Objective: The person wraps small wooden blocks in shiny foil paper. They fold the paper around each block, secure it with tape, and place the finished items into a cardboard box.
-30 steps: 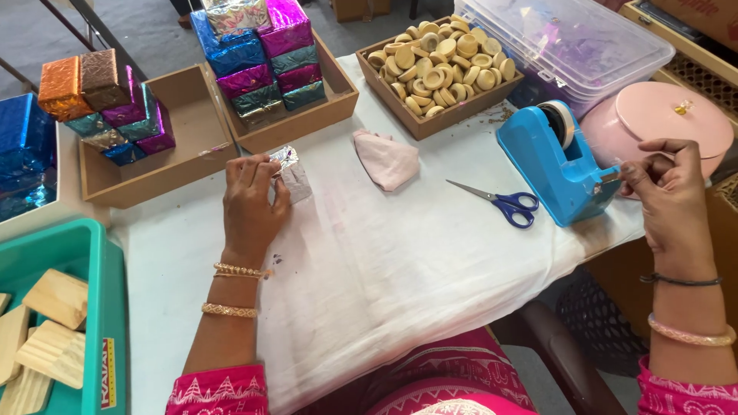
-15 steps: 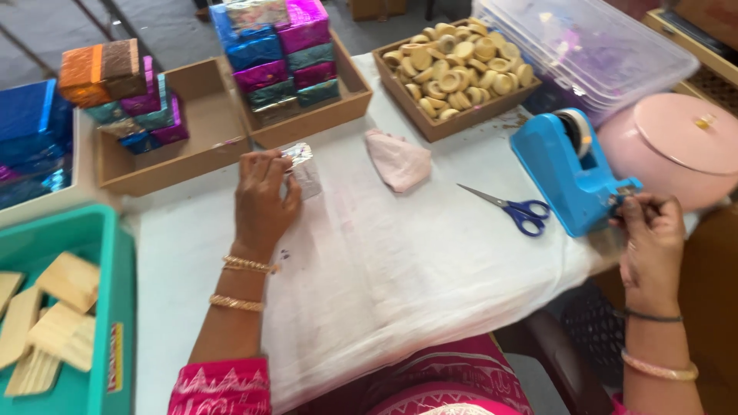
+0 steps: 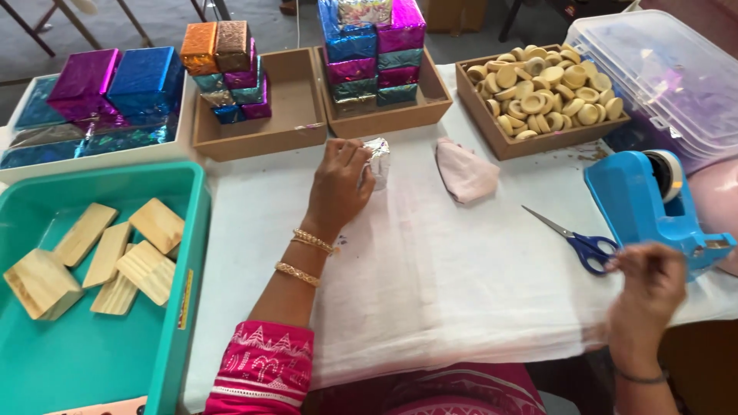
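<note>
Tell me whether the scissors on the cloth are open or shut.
Open. The scissors lie flat on the white cloth, blades parted in a narrow V, blue handles near the right hand.

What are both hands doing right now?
Left hand: closed on the silver foil-wrapped block.
Right hand: fingers pinched together by the blue tape dispenser; contents can't be told.

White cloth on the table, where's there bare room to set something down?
The white cloth is bare in the wide middle, between the left hand on the silver-wrapped block and the right hand by the scissors. The far edge is crowded with wooden trays and the tape dispenser.
</note>
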